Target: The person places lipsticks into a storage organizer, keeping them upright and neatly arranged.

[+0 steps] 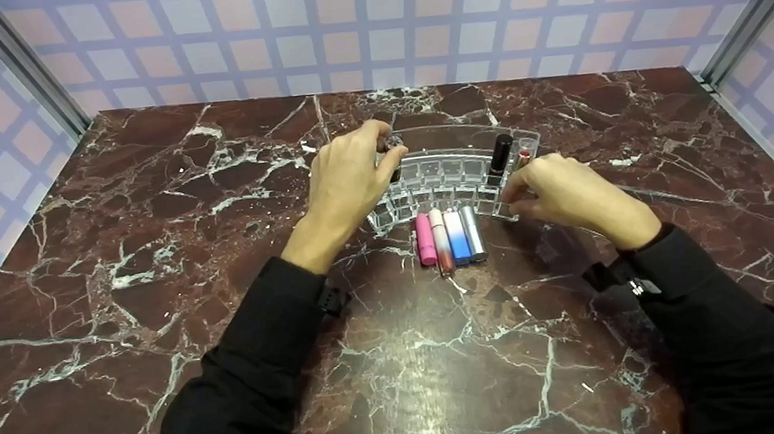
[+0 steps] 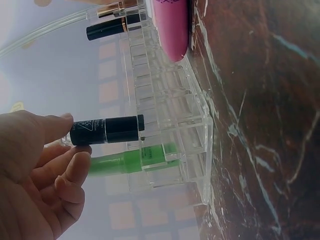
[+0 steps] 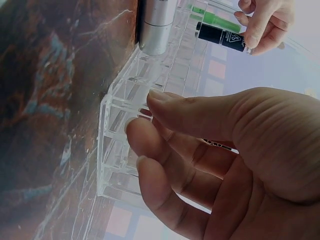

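My left hand [image 1: 348, 175] pinches a black lipstick tube [image 2: 115, 130] with a clear end between thumb and fingers. The tube's far end is at the left part of a clear tiered lipstick holder [image 2: 207, 145]; whether it has entered a slot I cannot tell. Just beside it, a green tube [image 2: 125, 161] stands in the holder. At the holder's right front corner is my right hand [image 1: 560, 191], its fingers loosely curled with nothing seen between them. The fingertips [image 3: 137, 132] overlap the holder in the right wrist view; contact is unclear.
Before the holder lie a pink tube [image 1: 425, 239], a slim white-and-brown tube [image 1: 441, 240], a blue-and-white tube [image 1: 457, 237] and a silver tube [image 1: 473, 233]. A black tube [image 1: 501, 152] and a clear-capped red lipstick [image 1: 524, 156] stand at its right end.
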Demonstrator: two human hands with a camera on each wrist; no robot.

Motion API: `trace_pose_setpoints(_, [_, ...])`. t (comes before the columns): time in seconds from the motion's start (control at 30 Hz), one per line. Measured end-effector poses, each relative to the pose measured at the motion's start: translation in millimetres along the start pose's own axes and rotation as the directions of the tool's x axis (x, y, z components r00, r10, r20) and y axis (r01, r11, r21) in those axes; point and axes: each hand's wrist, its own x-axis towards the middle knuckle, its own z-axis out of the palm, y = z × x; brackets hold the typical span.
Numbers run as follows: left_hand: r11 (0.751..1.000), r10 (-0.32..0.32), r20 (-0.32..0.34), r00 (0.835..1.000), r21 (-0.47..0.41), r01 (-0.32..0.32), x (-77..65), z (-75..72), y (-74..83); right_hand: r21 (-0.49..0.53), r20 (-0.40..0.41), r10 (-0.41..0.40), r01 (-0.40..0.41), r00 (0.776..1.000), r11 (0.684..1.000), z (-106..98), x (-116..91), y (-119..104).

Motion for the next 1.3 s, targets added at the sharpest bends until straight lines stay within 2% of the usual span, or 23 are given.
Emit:
trace_pose_setpoints(0.27, [1.0,-0.009,0.015,1.0,-0.002,0.009,0.5,2.6,-2.0,-0.001,0.006,-0.006,0.006,1.0,1.0,0.0,1.0,0.0])
trace_pose_setpoints(0.63, [0.998,-0.061,0.05,0.997,0.02,0.06,-1.0,3.5,-4.1,0.009,0.014,-0.002,0.002,1.0,1.0,-0.4,1.4,-0.6])
trace_pose_setpoints(1.07, [0.997,-0.066,0.05,0.997,0.039,0.064,-0.9,5.9,-5.4,0.007,-0.008,-0.028,0.029,1.0,1.0,0.0,-0.5,0.6])
trace_pose_setpoints(1.3, [0.998,-0.055,0.018,0.998,0.027,0.055,-1.6,8.0,-6.7,0.002,-0.005,-0.02,0.02,1.0,1.0,0.2,-0.2,0.6])
